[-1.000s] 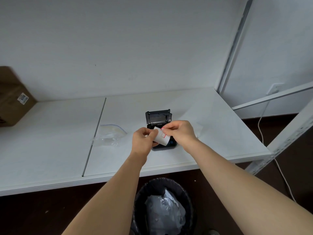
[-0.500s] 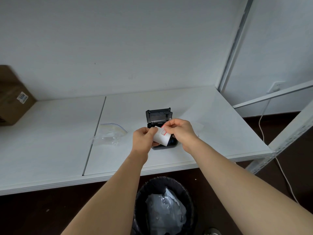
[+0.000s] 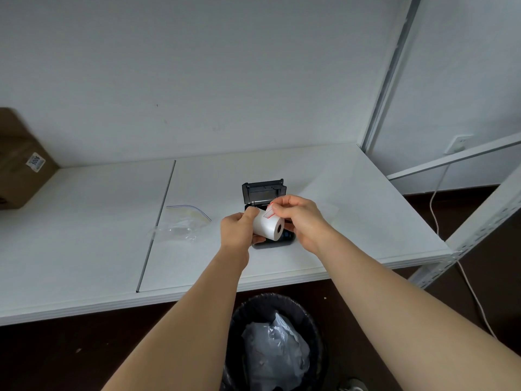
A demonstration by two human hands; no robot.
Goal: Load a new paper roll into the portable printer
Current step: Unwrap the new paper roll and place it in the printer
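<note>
A small black portable printer [image 3: 263,191] sits on the white shelf [image 3: 84,235] with its lid standing open at the back. Just above its front half, my left hand [image 3: 238,231] grips a white paper roll [image 3: 267,227] from the left, the roll's dark core facing right. My right hand [image 3: 300,218] pinches the red-edged sticker tab [image 3: 270,212] at the roll's top and has it lifted off the paper. Most of the printer's body is hidden behind the roll and both hands.
A crumpled clear zip bag [image 3: 180,224] lies on the shelf left of the printer. A cardboard box [image 3: 19,162] stands at the far left. A black bin with a plastic liner [image 3: 273,345] sits on the floor below the shelf edge. White rack posts [image 3: 392,77] rise on the right.
The roll has turned so its core end now faces right, and my right hand has peeled the red-edged tab up from the roll's surface. Both hands stay above the printer.
</note>
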